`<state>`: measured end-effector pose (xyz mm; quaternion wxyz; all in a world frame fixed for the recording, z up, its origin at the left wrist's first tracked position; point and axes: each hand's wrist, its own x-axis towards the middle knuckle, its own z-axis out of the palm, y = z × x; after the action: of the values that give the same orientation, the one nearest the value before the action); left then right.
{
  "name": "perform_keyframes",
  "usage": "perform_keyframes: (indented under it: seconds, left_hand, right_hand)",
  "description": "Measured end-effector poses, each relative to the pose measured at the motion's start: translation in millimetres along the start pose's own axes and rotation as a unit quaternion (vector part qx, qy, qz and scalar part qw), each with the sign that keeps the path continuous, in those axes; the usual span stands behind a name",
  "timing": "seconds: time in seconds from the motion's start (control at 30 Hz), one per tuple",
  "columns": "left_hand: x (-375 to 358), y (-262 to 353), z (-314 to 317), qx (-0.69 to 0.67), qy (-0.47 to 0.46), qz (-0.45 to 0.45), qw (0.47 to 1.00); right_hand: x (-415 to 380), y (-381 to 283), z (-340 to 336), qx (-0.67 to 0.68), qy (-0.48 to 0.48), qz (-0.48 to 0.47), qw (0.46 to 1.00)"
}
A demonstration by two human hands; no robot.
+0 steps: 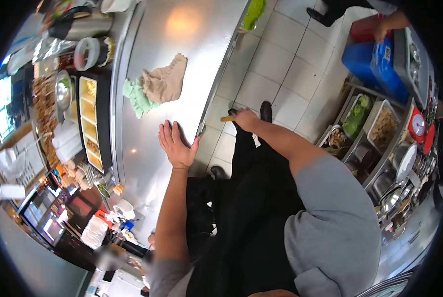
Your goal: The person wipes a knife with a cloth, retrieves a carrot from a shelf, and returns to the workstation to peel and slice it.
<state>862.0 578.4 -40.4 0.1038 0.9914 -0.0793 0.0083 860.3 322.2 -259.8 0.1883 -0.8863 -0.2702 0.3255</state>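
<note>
My left hand (174,144) lies flat on the steel counter (144,198), fingers stretched out and the thumb near the counter's edge. Just beyond its fingertips are two crumpled cloths, a beige cloth (166,79) partly over a pale green cloth (138,97). Away from the counter, over the floor, my right hand (245,119) is closed around a short yellowish, stick-like thing (227,119). One end of that thing sticks out to the left of the fist; the rest is hidden, so its kind cannot be made out.
Along the counter's left side runs a row of white food tubs (88,119). On the right, shelving holds a tray of green leaves (357,116), a blue bin (375,64) and a red scale (417,124). Another person's hand (381,33) is near the bin, with a shoe (319,18) on the tiles.
</note>
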Motion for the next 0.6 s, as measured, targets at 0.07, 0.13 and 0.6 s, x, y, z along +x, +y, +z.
perform_keyframes:
  seconds: [0.07, 0.13, 0.6]
  left_hand:
    - [-1.2, -0.6, -0.2, -0.011, 0.017, 0.0, 1.0]
    - [2.8, 0.6, -0.3, -0.001, 0.017, 0.0, 1.0]
    - [-6.0, -1.5, -4.0, -0.024, -0.003, -0.027, 0.999]
  right_hand:
    - [46.0, -12.9, 10.2, -0.012, -0.006, -0.023, 1.0]
    - [91.5, -23.7, -0.7, -0.053, -0.037, -0.043, 0.997]
    - [202.2, -44.6, 74.3, -0.11, -0.029, -0.054, 0.992]
